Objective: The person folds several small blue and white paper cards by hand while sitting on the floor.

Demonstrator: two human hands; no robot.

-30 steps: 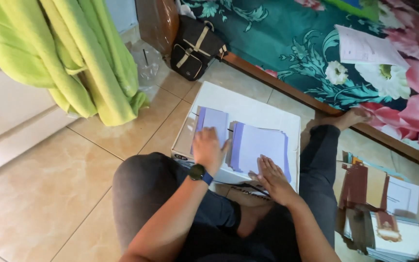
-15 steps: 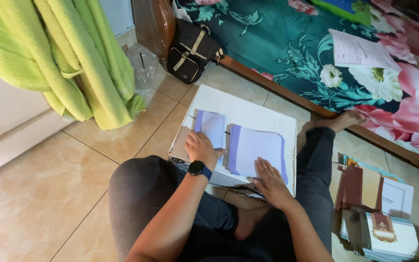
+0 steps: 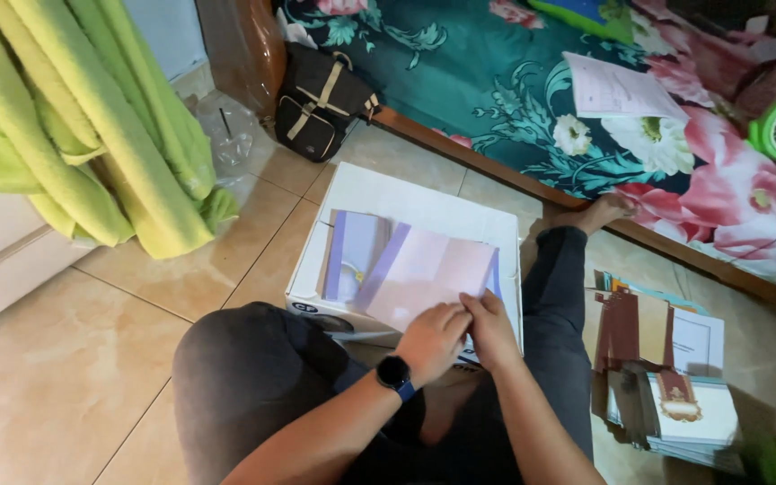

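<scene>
Head view: left hand [image 3: 433,339], right hand [image 3: 490,325] pinch lilac card [image 3: 424,274] atop white box [image 3: 406,193]; uneven pull risks crooked crease.

Pale lilac-pink card [image 3: 428,274]: large flat sheet, lifted at slant over white box [image 3: 406,198], near edge pinched by both hands, far edge tilted up toward box's far right corner. Violet stripe along its left edge, thin blue strip showing at right edge. Second card [image 3: 352,260]: lilac with darker violet band down left side, small pale ornament near bottom, lies flat on box's left half, partly overlapped by lifted card. Box top plain white, box sits on tiled floor.
</scene>
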